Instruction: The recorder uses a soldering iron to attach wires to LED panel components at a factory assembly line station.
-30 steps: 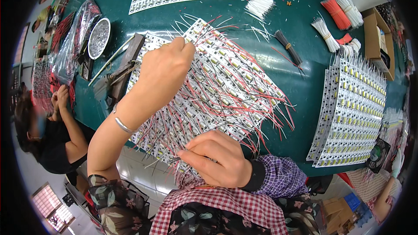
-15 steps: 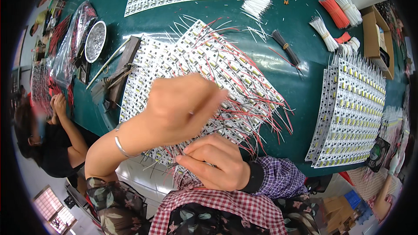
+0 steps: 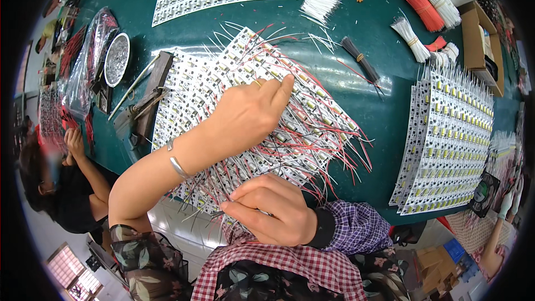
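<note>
My left hand (image 3: 251, 110), with a ring and a silver bracelet, is over the wired circuit boards (image 3: 245, 44). Its fingers are bent and drawn together, and what the tips pinch is hidden. Red, white and black wires (image 3: 348, 150) stick out all over this panel. My right hand (image 3: 276, 209), in a purple checked sleeve, is at the panel's near edge. Its thumb and fingers are pressed together on thin wires, mostly covered by the fingers. Another white board (image 3: 173, 72) lies beneath the wired one, beside a dark block (image 3: 160, 72).
Stacked boards (image 3: 446, 150) stand at the right. Wire bundles, white (image 3: 320, 5), black (image 3: 361, 60) and red (image 3: 423, 9), lie beyond. A cardboard box (image 3: 479, 44) is far right, a white bowl (image 3: 117, 60) left. Co-workers' hands (image 3: 74, 142) show at the left, others at the right.
My left hand has moved up and away from my right hand, onto the middle of the wired panel. My right hand has hardly moved. The view has shifted slightly.
</note>
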